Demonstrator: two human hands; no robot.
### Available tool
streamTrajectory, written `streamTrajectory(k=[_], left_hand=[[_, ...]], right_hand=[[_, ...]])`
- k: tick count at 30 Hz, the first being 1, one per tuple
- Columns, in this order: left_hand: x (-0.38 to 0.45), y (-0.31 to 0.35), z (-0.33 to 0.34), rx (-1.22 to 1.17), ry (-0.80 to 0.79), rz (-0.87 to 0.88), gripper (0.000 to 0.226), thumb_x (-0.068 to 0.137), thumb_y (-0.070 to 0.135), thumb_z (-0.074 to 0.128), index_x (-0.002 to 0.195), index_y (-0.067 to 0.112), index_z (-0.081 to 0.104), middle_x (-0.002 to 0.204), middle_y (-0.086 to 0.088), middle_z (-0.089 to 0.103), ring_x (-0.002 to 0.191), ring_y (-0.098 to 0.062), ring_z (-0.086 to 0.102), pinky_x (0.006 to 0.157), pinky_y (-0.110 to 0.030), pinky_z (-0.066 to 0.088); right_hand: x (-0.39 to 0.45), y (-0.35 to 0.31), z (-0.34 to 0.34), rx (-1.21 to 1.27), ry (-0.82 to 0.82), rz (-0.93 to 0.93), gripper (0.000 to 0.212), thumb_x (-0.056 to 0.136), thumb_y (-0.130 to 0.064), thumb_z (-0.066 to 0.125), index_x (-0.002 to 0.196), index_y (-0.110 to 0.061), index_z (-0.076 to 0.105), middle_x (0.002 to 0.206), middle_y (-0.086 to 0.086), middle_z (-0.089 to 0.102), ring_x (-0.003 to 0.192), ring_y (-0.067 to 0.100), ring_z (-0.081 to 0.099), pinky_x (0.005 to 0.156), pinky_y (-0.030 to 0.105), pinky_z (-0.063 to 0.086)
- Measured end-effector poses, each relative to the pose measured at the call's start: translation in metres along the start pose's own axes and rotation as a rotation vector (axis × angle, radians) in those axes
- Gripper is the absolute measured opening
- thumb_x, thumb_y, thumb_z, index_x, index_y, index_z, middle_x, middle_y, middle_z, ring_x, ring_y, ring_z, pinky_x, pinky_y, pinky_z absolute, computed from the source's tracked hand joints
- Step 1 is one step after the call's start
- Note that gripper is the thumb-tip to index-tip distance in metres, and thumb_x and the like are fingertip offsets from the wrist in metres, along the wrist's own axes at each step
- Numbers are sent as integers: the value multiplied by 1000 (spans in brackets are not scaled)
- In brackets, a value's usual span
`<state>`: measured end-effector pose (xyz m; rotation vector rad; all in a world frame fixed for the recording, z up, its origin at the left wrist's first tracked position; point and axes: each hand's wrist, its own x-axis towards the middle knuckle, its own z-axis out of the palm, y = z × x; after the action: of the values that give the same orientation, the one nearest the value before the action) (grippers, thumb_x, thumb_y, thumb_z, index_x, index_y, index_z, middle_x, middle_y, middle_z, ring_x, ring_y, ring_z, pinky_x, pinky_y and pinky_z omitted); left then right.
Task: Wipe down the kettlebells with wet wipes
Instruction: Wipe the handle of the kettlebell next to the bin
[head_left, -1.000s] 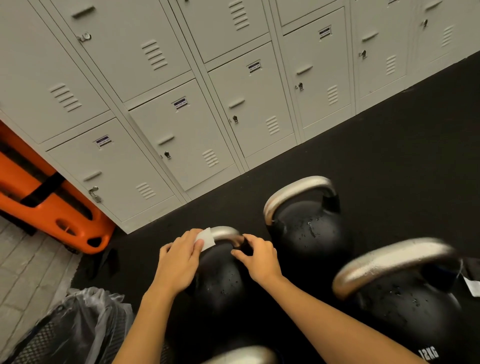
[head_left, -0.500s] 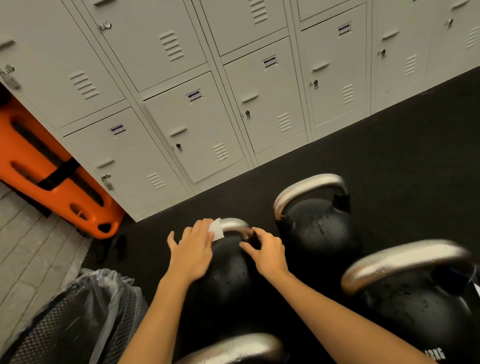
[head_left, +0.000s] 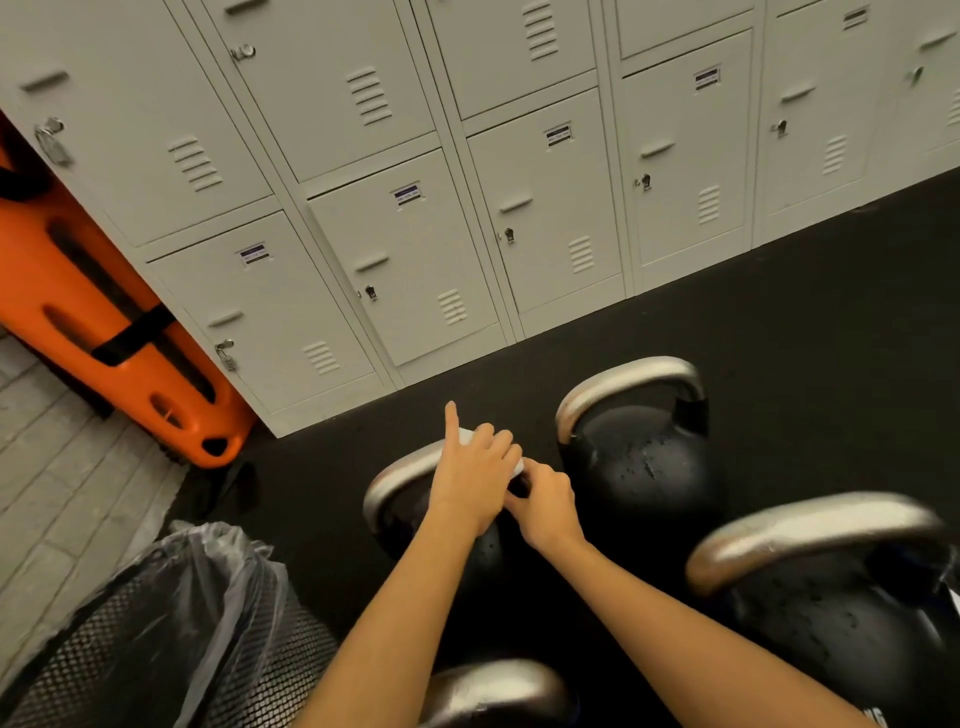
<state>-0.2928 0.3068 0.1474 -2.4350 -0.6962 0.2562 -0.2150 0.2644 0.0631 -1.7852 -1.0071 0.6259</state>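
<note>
1. Here, the left hand (head_left: 475, 480) presses a white wipe (head_left: 467, 435) onto the kettlebell (head_left: 405, 480) handle, fingers curled round it, forefinger raised.
2. The right hand (head_left: 545, 501) pinches the handle's right end.
3. The kettlebell stands on the floor (head_left: 779, 338), beside two others.

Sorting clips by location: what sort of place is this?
Probably a gym locker area: rows of grey lockers, several kettlebells on a black rubber floor, and a lined mesh bin.

Dim, even indoor light, no hard shadows. Soft glare on steel kettlebell handles (head_left: 628, 384). Black floor (head_left: 805, 322) swallows detail. Wide-angle bend curves lockers (head_left: 405, 249) toward edges. Slight softness overall; mesh bin (head_left: 156, 649) at lower left blurred.
</note>
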Motion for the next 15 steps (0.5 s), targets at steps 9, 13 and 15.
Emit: streamTrajectory(k=[9,13,15], left_hand=[[-22,-23,10,-459,55,-284,45,96,27,43,138,36,30,138,8,39,127,-15,38,111,-61,11],[-41,-35,21,-624,68,-411,43,100,28,35,140,37,27,134,10,42,124,-12,40,113,-59,11],[-51,-40,25,-663,62,-450,43,100,27,33,141,36,26,134,10,41,123,-12,40,113,-58,10]], right_hand=[[0,-2,-2,2,-6,-14,41,83,-32,73,121,-19,64,107,-3,70,102,12,65,92,29,52],[-1,-4,-2,-4,-6,8,46,83,-34,74,124,-19,62,110,-2,70,106,15,65,95,34,52],[-1,-6,-3,-8,-5,24,47,83,-33,73,126,-18,62,111,0,70,107,17,64,96,34,51]])
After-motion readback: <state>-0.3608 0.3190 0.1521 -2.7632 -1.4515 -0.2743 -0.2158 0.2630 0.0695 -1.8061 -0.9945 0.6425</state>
